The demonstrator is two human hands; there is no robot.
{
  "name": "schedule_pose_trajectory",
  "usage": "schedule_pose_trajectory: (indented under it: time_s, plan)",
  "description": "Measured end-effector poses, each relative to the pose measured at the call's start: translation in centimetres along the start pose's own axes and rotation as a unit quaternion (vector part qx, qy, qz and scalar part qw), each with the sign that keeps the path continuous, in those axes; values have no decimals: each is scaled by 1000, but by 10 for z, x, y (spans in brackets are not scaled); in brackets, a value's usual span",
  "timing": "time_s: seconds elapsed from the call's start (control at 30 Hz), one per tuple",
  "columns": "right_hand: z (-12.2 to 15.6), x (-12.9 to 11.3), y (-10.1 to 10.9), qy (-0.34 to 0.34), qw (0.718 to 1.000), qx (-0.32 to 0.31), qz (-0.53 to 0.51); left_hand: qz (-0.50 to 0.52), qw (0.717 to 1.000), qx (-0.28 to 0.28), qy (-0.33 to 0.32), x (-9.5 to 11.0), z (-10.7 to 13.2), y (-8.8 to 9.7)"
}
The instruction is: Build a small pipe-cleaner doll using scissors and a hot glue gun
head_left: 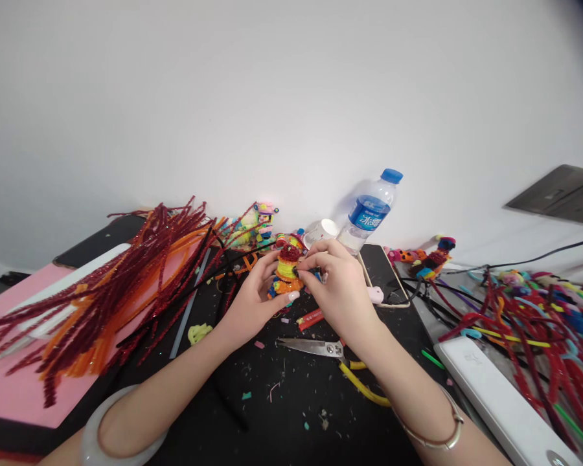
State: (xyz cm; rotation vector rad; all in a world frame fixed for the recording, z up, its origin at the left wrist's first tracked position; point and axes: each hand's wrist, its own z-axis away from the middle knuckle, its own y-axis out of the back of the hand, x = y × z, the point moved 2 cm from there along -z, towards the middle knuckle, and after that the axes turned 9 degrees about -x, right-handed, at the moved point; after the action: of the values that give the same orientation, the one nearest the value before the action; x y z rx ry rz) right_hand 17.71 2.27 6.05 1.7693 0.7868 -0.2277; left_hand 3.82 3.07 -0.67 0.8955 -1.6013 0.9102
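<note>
Two bare forearms slant inward from below, the left forearm (189, 366) and the right forearm (401, 366) converging until the hands nearly meet. The left hand (257, 291) cups, fingers curled, thumb extended rightward. The right hand (337, 275) shows its back, its grip pinched between thumb and bent forefinger.

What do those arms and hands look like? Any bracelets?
The left hand and right hand are bare. A thick, pale, rounded bangle circles the left forearm; a thin, silvery bracelet circles the right forearm. Otherwise, both look bare.
</note>
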Motion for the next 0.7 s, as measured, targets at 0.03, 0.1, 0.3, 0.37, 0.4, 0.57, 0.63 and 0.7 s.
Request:
schedule_pose_trajectory:
  time_s: [0.03,0.1,0.3,0.37,0.4,0.57,0.63,0.7]
  plan:
    - [0,0,0,-1,1000,-1,0,0,1000,0,0,0,0,0]
    - [0,1,0,-2,1000,-2,1,-2,1000,0,-1,0,1,0]
    - [0,2,0,-8,1000,1,14,0,1000,-3,-1,0,1,1]
    - [0,1,0,-11,1000,0,14,3,1000,-3,-1,0,1,1]
    - [0,0,1,-12,1000,1,18,4,1000,-2,-1,0,1,0]
    - [1,-2,2,-12,1000,3,28,11,1000,-1,1,1,1,0]
    - [1,-3,2,-9,1000,1,22,13,1000,1,6,2,1,0]
    - [2,-4,2,-9,1000,1,22,15,1000,3,8,2,1,-1]
